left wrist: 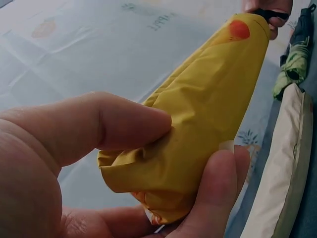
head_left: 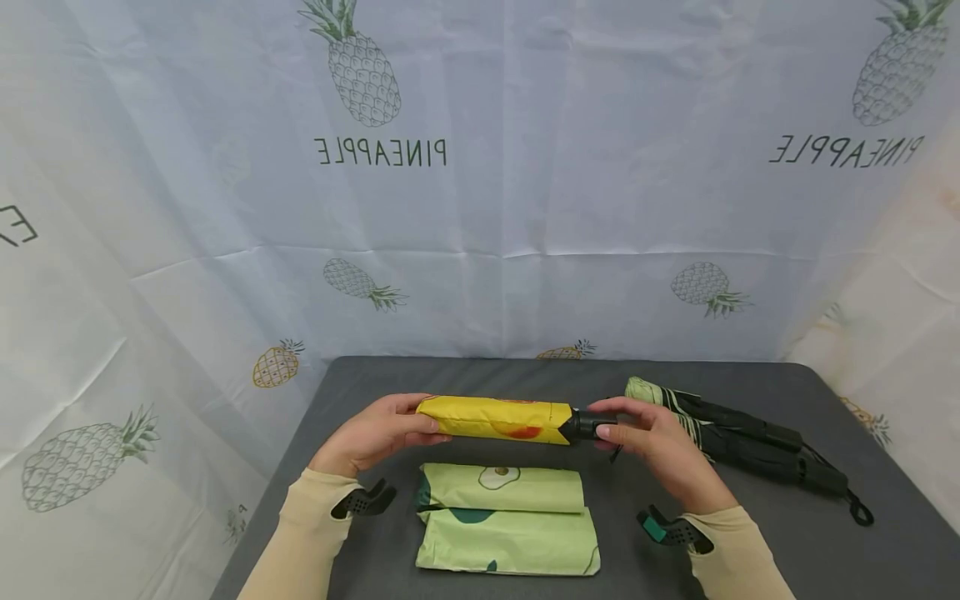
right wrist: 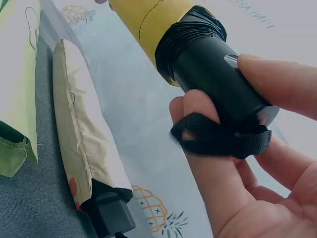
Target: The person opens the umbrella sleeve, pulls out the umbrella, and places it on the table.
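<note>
Cloth (head_left: 480,200) printed with pineapples and the word PINEAPPLE, its letters reversed, hangs behind and beside a dark grey bench (head_left: 840,550) with rounded far corners. The cloth is white and creased.

One yellow umbrella (head_left: 491,418) is held level above the bench, its furled cloth towards the left and its one black handle (right wrist: 213,79) towards the right. The left hand (head_left: 386,433) pinches the cloth end between thumb and fingers. The fingers of the right hand (head_left: 663,450) grip the handle, with one black strap (right wrist: 223,139) looped there against them.

Two light-green covers (head_left: 510,533) lie touching on the near part of the bench, one bearing a fried-egg shape. Two black umbrellas with green-patterned ends (head_left: 757,454) lie side by side, slanted, at the right. One cream umbrella (right wrist: 81,114) with a black handle shows in both wrist views. Two dark wristbands (head_left: 363,500) sit over two cream sleeves (head_left: 296,542).
</note>
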The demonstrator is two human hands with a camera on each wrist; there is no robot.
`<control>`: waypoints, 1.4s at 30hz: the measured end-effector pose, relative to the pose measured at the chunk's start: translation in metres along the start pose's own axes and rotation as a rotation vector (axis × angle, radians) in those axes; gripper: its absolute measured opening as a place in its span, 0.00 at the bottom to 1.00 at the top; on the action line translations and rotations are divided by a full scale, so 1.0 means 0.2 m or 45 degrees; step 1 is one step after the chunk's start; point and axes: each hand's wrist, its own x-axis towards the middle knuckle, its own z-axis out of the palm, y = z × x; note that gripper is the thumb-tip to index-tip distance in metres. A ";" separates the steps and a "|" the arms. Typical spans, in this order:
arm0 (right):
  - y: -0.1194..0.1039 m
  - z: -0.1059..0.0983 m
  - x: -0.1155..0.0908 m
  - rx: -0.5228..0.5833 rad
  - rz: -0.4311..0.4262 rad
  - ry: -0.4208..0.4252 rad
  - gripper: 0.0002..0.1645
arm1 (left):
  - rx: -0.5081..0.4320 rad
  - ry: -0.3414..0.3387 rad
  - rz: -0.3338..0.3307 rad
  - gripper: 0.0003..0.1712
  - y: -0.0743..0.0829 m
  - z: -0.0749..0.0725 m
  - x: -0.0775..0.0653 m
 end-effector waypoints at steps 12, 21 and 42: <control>0.00 0.02 0.00 0.095 -0.034 0.009 0.32 | -0.042 0.009 -0.028 0.30 0.03 0.06 0.00; 0.02 0.03 0.01 0.119 0.019 0.032 0.35 | -0.031 0.058 -0.027 0.33 0.05 0.08 0.00; 0.02 0.00 0.00 0.191 -0.039 0.053 0.29 | 0.019 0.068 -0.021 0.32 0.04 0.08 0.01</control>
